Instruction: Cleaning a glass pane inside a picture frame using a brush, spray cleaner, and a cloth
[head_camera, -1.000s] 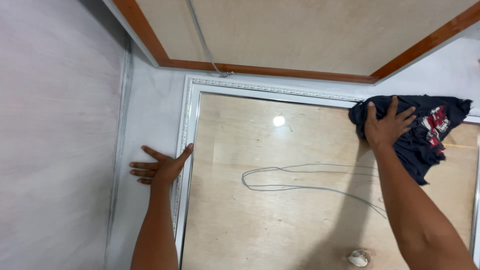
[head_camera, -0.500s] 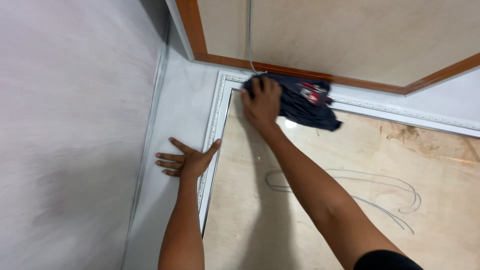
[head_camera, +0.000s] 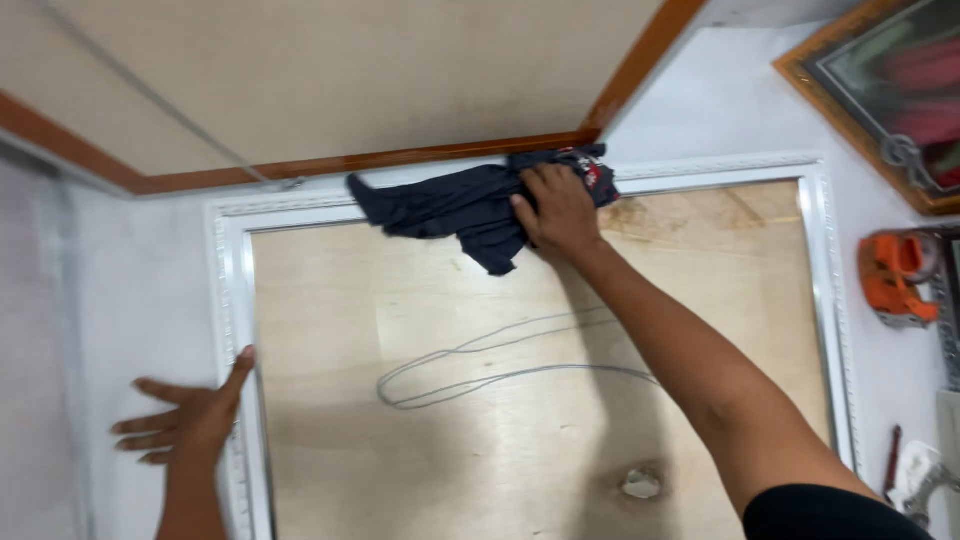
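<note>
Nearest to us, our left hand (head_camera: 190, 425) lies flat with the fingers spread wide, holding nothing, its thumb touching the left rail of the white ornate frame (head_camera: 228, 330); we judge it is there to steady the frame where it lies on the pale surface (head_camera: 140, 290). Inside the frame the bare plywood backing (head_camera: 400, 300) faces up, and a loop of thin wire (head_camera: 500, 365) lies loose across its middle, apart from both hands, with a small round knot mark (head_camera: 640, 484) near the near edge. Our right arm stretches over the board to the far rail, where our right hand (head_camera: 556, 208) presses palm-down on a dark cloth (head_camera: 450, 205), fingers spread over it rather than closed around it, so the cloth sits bunched along the far edge of the backing, overlapping the white rail, likely pressed flat for rubbing. Just beyond, touching or nearly touching the far rail, lies a larger board with a brown wooden border (head_camera: 400, 158). Off the right edge sit an orange tool (head_camera: 895, 280) and, at the far right corner, a framed picture (head_camera: 890, 90); none of these blocks the hands.
</note>
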